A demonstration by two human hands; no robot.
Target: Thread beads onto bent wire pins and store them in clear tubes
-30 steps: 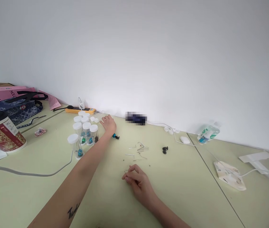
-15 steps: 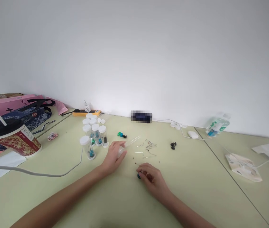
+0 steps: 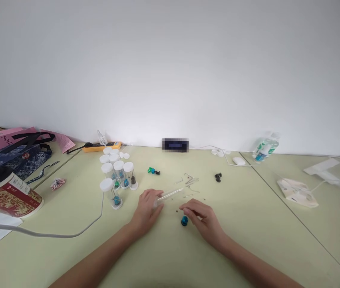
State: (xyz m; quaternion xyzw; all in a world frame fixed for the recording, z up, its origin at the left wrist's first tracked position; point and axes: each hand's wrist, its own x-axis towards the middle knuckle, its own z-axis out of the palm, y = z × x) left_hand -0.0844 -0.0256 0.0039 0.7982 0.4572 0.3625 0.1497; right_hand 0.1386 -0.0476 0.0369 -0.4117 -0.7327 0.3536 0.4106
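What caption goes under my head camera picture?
Left hand holding a long clear tube, right hand close to a round shiny blue piece at a pale green table.

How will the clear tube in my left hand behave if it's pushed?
The clear tube in the left hand looks cylindrical, so on its side it would probably roll. Its see-through wall suggests something light and fairly stiff. Similar capped tubes stand tall and narrow, so upright it might tip easily.

Just below the right fingers (image 3: 191, 207), the small piece (image 3: 184, 220) is blue, seemingly black underneath. At the left fingers (image 3: 151, 194), the tube (image 3: 171, 194) is colourless; farther left, caps (image 3: 106, 184) are white, the cup (image 3: 20, 195) patterned red and tan.
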